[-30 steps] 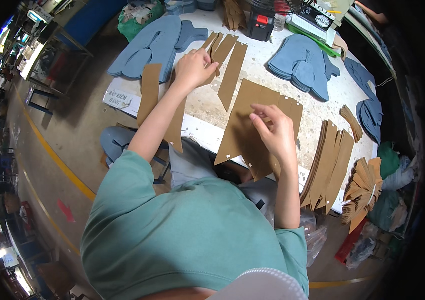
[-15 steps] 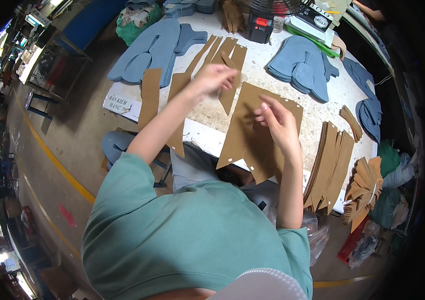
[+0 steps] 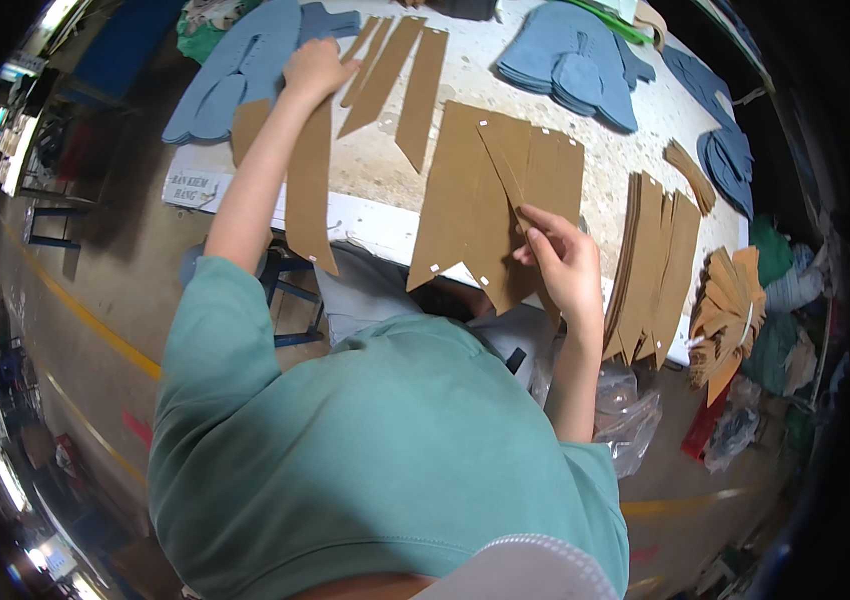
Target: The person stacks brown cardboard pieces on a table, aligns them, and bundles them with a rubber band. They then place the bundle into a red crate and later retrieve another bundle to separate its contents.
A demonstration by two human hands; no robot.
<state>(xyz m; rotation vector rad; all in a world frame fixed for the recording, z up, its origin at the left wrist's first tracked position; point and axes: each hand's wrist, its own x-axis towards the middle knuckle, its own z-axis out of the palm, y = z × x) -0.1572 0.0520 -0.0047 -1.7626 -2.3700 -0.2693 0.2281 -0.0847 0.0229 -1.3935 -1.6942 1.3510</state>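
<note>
Looks like sorting brown cardboard pattern pieces on a speckled white worktop [image 3: 585, 150]. The right hand [image 3: 560, 262] is at the near edge, fingers pinched together on the lower corner of a narrow cardboard piece [image 3: 515, 170] that lies on top of the big brown pattern sheet [image 3: 465, 215]. The sheet hangs a bit over the near edge of the worktop. If I were doing this, I'd keep the pinch right at the corner and lift only the top piece, with the sheets below held flat so the stack doesn't slide off the edge. Cardboard this thin probably bends easily, so a slow peel beats a yank.

The left hand [image 3: 313, 70] is stretched out far and to the left, palm down, fingers curled loosely, resting on the far end of a long brown strip [image 3: 310, 185] that runs back toward the near edge. It seems to press rather than grip, but I can't tell if the thumb is tucked under.

Just right of that hand three more tapered strips [image 3: 395, 75] fan out. Blue fabric cut pieces [image 3: 235, 75] sit far left, another blue pile [image 3: 570, 60] far right. A leaning stack of cardboard pieces [image 3: 655, 260] stands at the right near edge, well apart from the right hand.
</note>
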